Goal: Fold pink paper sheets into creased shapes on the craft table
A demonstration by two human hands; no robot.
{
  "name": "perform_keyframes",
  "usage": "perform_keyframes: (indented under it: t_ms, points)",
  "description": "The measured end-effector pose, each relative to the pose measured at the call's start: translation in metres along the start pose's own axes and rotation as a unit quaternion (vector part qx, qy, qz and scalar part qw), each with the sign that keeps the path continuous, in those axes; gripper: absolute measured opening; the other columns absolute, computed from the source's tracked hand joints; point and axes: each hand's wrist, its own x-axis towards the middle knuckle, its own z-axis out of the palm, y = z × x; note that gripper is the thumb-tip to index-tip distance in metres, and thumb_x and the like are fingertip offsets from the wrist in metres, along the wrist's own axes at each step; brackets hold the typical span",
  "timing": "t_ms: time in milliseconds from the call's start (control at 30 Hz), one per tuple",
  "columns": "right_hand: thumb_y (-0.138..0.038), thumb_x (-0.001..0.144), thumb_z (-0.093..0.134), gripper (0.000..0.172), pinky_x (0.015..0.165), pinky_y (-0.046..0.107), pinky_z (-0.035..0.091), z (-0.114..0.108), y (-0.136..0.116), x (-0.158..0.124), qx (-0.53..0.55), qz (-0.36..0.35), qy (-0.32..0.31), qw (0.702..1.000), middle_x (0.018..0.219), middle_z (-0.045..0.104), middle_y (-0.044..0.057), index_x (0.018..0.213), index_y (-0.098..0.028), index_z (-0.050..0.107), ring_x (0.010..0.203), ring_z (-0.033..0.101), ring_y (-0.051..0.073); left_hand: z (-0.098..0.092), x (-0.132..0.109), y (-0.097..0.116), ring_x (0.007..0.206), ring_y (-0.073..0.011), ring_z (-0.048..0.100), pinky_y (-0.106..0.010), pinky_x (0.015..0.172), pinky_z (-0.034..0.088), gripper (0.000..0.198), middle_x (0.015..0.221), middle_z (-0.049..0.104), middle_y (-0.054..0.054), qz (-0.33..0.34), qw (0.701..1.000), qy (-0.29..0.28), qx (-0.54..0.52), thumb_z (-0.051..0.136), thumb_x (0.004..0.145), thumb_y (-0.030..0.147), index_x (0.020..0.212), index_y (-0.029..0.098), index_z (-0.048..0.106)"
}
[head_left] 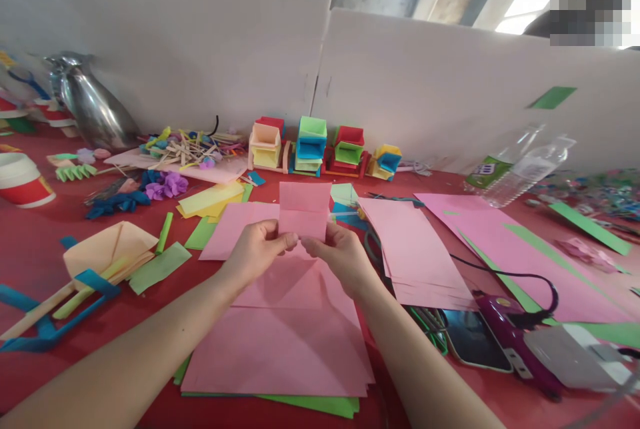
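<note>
Forearms reach in from the lower edge over a stack of pink sheets [285,342], which lies on a green sheet [320,404] on the red table [30,249]. Lifted clear of that stack, a small pink paper [304,209] stands upright between both hands. The left hand [257,249] has thumb and forefinger closed on its lower left edge, and the right hand [340,255] pinches the lower right edge the same way, with the other fingers curled in. A fold line crosses the piece near its middle.

To fold it well, I judge that both pinches should stay level so the edges meet squarely before any pressure goes on. The crease is best pressed from the middle outward, since thin paper skews easily when held in the air.

Among the containers, a row of folded paper boxes [313,142] in mixed colours stands at the back wall. They look empty, though their insides are too small to tell for sure. A red-and-white cup [23,181] sits far left with its contents hidden. A clear plastic bottle [525,162] lies on its side at the right. A pink tray [190,165] holds loose coloured sticks.
</note>
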Motion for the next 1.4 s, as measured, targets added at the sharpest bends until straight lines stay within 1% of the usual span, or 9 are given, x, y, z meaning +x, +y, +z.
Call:
perform_keyframes:
  t_ms: [167,333,533,733,867,933,1033,1233,1400]
  points:
    - [-0.034,0.066,0.065,0.02,0.054,0.024,0.038,-0.001,0.002,-0.001,-0.021,0.038,0.006,0.999,0.059,0.057,-0.002,0.07,-0.015,0.062,0.054,0.049,0.009,0.0,-0.002,0.002,0.064,-0.0139,0.056,-0.026,0.063,0.044,0.021,0.064,0.061,-0.001,-0.019,1.0,0.001,0.001,0.06,0.071,0.036,0.069,0.015,0.063]
    - [-0.031,0.064,0.067,0.018,0.054,0.024,0.041,-0.003,-0.004,-0.002,-0.002,0.064,0.003,0.998,0.054,0.058,-0.002,0.062,-0.014,0.063,0.051,0.051,0.009,-0.001,-0.001,0.007,0.066,-0.0152,0.059,-0.028,0.066,0.046,0.018,0.063,0.063,-0.002,-0.056,0.998,-0.004,-0.027,0.062,0.069,0.033,0.066,0.015,0.062]
    - [-0.034,0.062,0.069,0.022,0.055,0.027,0.047,-0.012,-0.012,-0.002,0.026,0.105,-0.078,0.991,0.06,0.066,0.004,0.062,-0.012,0.066,0.052,0.06,0.012,-0.007,0.0,0.012,0.065,-0.0152,0.061,-0.027,0.065,0.047,0.014,0.063,0.066,-0.004,-0.092,0.991,-0.057,-0.076,0.064,0.068,0.028,0.066,0.014,0.064]
    - [-0.035,0.064,0.069,0.024,0.049,0.025,0.047,-0.016,-0.011,-0.003,0.021,0.112,-0.084,0.99,0.058,0.066,0.004,0.063,-0.011,0.067,0.048,0.059,0.012,-0.015,0.004,0.01,0.068,-0.015,0.062,-0.025,0.064,0.048,0.015,0.066,0.068,-0.005,-0.108,0.988,-0.091,-0.057,0.065,0.069,0.029,0.069,0.014,0.066]
    - [-0.037,0.066,0.068,0.024,0.051,0.025,0.048,-0.021,-0.008,0.0,0.018,0.112,-0.084,0.99,0.059,0.066,0.004,0.068,-0.012,0.068,0.05,0.06,0.012,-0.022,0.006,0.009,0.073,-0.017,0.065,-0.027,0.067,0.049,0.021,0.077,0.07,-0.009,-0.108,0.979,-0.162,-0.055,0.061,0.073,0.034,0.074,0.014,0.068]
    - [-0.038,0.066,0.068,0.025,0.051,0.024,0.047,-0.023,-0.007,0.001,0.015,0.112,-0.083,0.99,0.059,0.066,0.003,0.069,-0.013,0.068,0.049,0.06,0.011,-0.024,0.005,0.01,0.075,-0.0179,0.065,-0.028,0.068,0.049,0.022,0.079,0.07,-0.009,-0.103,0.976,-0.182,-0.06,0.059,0.075,0.035,0.074,0.015,0.068]
    - [-0.038,0.065,0.069,0.025,0.049,0.024,0.047,-0.023,-0.008,0.001,0.011,0.114,-0.076,0.991,0.058,0.066,0.003,0.068,-0.012,0.068,0.048,0.059,0.011,-0.024,0.005,0.011,0.073,-0.018,0.066,-0.028,0.067,0.049,0.022,0.079,0.071,-0.009,-0.094,0.979,-0.176,-0.048,0.059,0.075,0.036,0.074,0.015,0.067]
    - [-0.037,0.066,0.068,0.024,0.05,0.023,0.046,-0.019,-0.009,0.001,0.0,0.103,-0.04,0.994,0.057,0.065,0.003,0.064,-0.013,0.066,0.049,0.058,0.011,-0.022,0.005,0.011,0.065,-0.016,0.064,-0.025,0.061,0.048,0.021,0.067,0.069,-0.007,-0.083,0.989,-0.124,0.013,0.061,0.072,0.037,0.067,0.016,0.062]
    - [-0.038,0.065,0.068,0.025,0.051,0.025,0.046,-0.018,-0.008,0.001,-0.004,0.092,-0.029,0.995,0.059,0.065,0.004,0.062,-0.013,0.066,0.05,0.059,0.011,-0.023,0.007,0.01,0.068,-0.0163,0.063,-0.026,0.063,0.048,0.023,0.067,0.067,-0.006,-0.075,0.992,-0.097,0.007,0.063,0.07,0.038,0.068,0.016,0.062]
